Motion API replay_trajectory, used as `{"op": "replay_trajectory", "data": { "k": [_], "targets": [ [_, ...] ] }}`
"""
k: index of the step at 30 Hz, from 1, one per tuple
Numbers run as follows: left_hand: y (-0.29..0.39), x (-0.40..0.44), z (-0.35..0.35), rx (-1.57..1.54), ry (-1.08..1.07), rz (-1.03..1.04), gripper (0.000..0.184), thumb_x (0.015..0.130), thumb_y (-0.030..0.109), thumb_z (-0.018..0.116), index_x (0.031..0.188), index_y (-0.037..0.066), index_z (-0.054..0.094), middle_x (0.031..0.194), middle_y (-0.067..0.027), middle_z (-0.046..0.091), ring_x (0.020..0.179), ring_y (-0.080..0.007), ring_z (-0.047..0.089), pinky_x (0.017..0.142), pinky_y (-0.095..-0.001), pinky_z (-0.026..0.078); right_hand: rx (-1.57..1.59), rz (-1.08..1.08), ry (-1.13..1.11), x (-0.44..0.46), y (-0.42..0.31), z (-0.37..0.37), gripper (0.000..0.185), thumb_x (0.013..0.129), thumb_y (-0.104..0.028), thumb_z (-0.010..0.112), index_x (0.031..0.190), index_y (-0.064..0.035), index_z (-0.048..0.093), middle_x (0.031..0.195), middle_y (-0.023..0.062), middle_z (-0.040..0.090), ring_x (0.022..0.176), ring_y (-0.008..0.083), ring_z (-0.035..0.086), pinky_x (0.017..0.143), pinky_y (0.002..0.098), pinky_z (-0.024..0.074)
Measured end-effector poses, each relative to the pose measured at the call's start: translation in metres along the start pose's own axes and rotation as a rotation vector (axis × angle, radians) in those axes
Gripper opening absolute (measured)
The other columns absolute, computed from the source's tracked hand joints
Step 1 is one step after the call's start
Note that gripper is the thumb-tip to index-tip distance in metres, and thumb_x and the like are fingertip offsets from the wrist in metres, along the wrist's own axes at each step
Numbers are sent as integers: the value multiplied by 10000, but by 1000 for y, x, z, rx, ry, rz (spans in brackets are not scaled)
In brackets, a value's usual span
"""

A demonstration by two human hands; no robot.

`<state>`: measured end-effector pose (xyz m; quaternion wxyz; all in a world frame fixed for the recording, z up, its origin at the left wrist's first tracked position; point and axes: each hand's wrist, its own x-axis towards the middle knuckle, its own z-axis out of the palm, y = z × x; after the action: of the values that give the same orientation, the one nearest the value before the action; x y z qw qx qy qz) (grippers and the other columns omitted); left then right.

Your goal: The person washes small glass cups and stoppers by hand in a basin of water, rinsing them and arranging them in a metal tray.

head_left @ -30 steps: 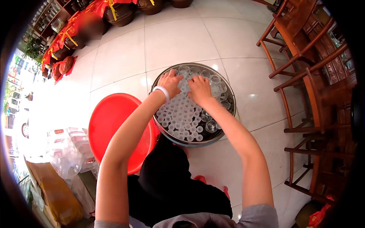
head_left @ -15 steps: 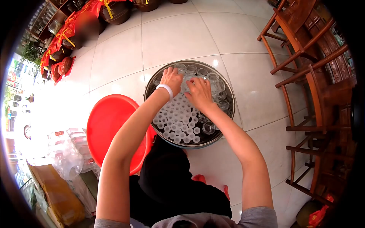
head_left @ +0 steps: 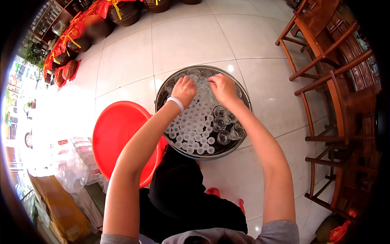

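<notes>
A large round metal tray (head_left: 205, 157) sits on the floor in front of me. Small frosted white cups (head_left: 193, 132) stand in close rows on its near left part. Clear glass cups (head_left: 223, 137) lie along the right side and the far end, some overlapping. Over the far left of the tray, my left hand (head_left: 185, 91), with a white bracelet at the wrist, has its fingers curled down among the glasses. My right hand (head_left: 224, 88) is pinched above the glasses at the far right. Whatever is between the fingers of either hand is hidden or too small to tell.
A red plastic basin (head_left: 118, 130) stands left of the tray, touching my leg. Plastic-wrapped packs (head_left: 69, 158) and a cardboard box (head_left: 61, 203) lie farther left. Wooden chairs (head_left: 321, 73) line the right. Dark jars with red cloth (head_left: 124, 14) stand at the back left.
My right hand has moved slightly right and closed from spread fingers to a pinch. The left hand has shifted slightly down, fingers still curled. More clear glasses now show at the tray's right.
</notes>
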<state>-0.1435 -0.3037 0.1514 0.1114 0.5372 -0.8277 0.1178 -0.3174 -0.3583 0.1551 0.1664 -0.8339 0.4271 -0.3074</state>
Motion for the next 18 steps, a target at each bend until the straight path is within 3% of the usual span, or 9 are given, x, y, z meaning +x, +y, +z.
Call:
{"op": "replay_trajectory", "data": {
  "k": [3,6,9,12,14,18],
  "targets": [
    [1,3,2,-6,-2,14,132,622,22,560,747,47,591,815,-75,529,833,-240,498,763,-332,418,-81,175,-325,25,4,-8,96,719,-203,638,768,-131,679,813,92,652,811,260,623,679,371,495],
    [2,3,5,-9,20,-1,118,618,32,565,735,38,585,798,-76,518,819,-249,493,761,-331,420,-230,103,-522,41,-2,-8,117,700,-217,672,772,-125,676,819,94,655,820,261,624,692,371,493],
    [2,-1,3,-30,14,-18,128,613,29,560,739,33,577,814,-84,533,833,-256,498,762,-331,421,-298,42,-567,46,-6,1,143,685,-226,695,770,-113,672,808,102,656,822,266,627,690,374,495],
    [5,-5,-4,-146,4,-57,269,598,53,568,865,37,600,911,-98,548,900,-266,497,794,-345,414,-338,42,-617,50,-8,6,131,685,-207,684,768,-106,667,816,109,656,841,270,626,704,378,495],
    [8,-7,-16,-133,-99,-6,472,595,144,622,1058,64,573,1057,-124,516,1001,-284,462,855,-380,381,-353,45,-609,49,-9,6,114,692,-187,669,777,-109,670,819,106,657,852,270,624,715,379,493],
    [14,-2,-24,-199,-219,-111,632,594,280,685,1177,105,519,1146,-136,460,1069,-293,413,900,-406,335,-235,2,-644,47,-2,5,137,716,-121,616,838,-124,678,861,104,656,887,271,615,757,378,481]
  ]
}}
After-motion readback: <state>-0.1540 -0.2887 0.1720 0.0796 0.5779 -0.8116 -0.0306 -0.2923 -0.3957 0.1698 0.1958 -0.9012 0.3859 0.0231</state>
